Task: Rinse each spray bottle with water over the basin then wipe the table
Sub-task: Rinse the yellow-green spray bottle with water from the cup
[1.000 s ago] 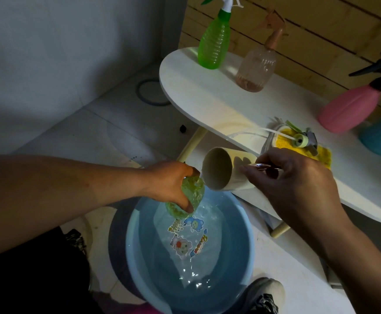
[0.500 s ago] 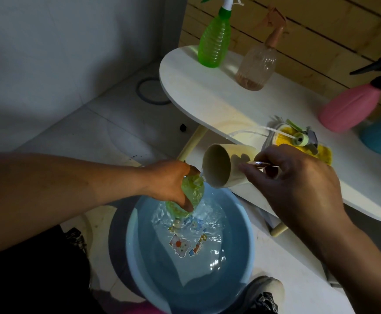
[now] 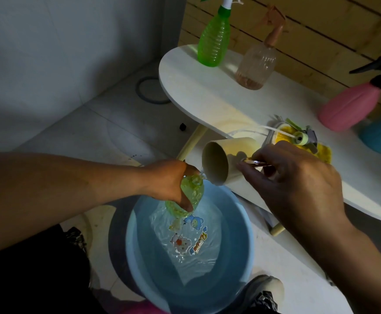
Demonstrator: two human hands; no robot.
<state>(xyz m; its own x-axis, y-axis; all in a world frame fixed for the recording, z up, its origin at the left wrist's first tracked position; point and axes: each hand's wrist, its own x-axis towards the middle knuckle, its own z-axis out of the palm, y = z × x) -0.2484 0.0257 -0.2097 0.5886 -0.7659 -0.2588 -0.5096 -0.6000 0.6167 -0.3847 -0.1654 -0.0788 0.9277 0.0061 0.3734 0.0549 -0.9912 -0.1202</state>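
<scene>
Your left hand point(image 3: 171, 182) grips a translucent green plastic bottle point(image 3: 188, 197), cap off, above the round blue plastic basin point(image 3: 137, 250) of water on the floor. Your right hand point(image 3: 296, 184) holds the handle of a cream cylindrical cup point(image 3: 228, 159), tipped so its mouth meets the bottle's neck. On the white oval surface point(image 3: 198, 91) at far right stand green point(image 3: 213, 39), clear amber point(image 3: 256, 64) and pink point(image 3: 350, 105) spray bottles.

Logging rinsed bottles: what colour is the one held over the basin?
Translucent light green bottle, gripped by the left hand; head view.
</scene>
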